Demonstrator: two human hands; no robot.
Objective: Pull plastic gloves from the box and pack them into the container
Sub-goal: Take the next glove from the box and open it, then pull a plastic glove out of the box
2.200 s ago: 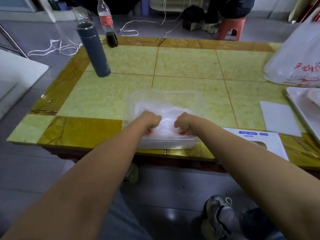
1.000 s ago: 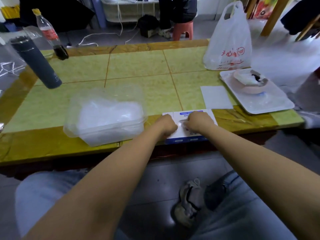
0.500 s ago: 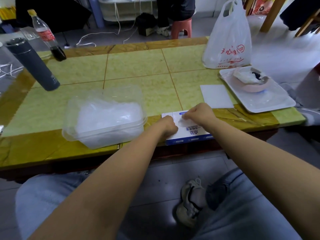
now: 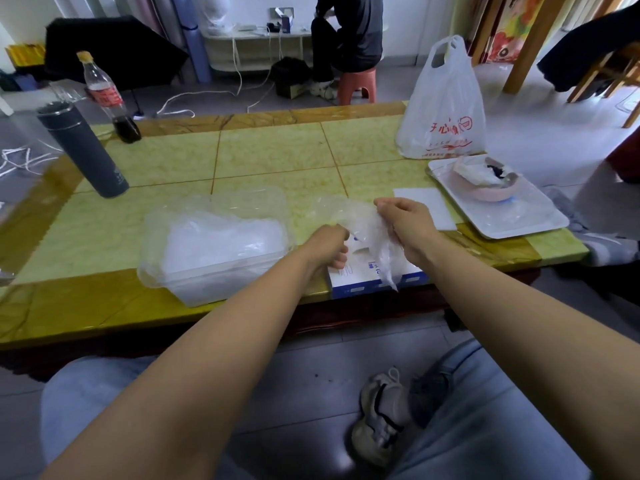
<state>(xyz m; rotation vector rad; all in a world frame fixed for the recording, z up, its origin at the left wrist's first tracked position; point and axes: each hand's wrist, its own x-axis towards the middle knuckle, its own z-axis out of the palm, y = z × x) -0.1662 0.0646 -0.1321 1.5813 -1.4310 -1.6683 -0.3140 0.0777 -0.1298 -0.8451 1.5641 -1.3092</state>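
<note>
Just above the box [image 4: 356, 275], a crumpled wad of plastic gloves [image 4: 367, 230] hangs in the air between the two hands. I cannot tell how many are in the wad. Its tail droops over the front of the box, so it looks freshly drawn out and not yet carried across.

The right hand [image 4: 405, 223] is raised, with its fingers curled and pinching the upper end of the film. The left hand [image 4: 329, 245] sits lower, at the left end of the box. Its fingers are curled in too and appear to nip the near edge of the same wad, probably to gather the loose film into one bundle before the move.

The box lies flat at the near edge of the table [image 4: 270, 150], within easy reach of both hands. The clear plastic container [image 4: 207, 285] stands just beside it on the left, open-topped and already well heaped with white packed gloves [image 4: 221, 240]. The carry is therefore a short sideways one.

Farther out on the left stand a dark thermos flask [image 4: 83, 150] and a cola bottle [image 4: 107, 98]. To the right are a sheet of white paper [image 4: 426, 206], a white tray [image 4: 519, 223] bearing a pink bowl [image 4: 485, 188], and a printed carrier bag [image 4: 443, 105]. All of these are well apart from the work.
</note>
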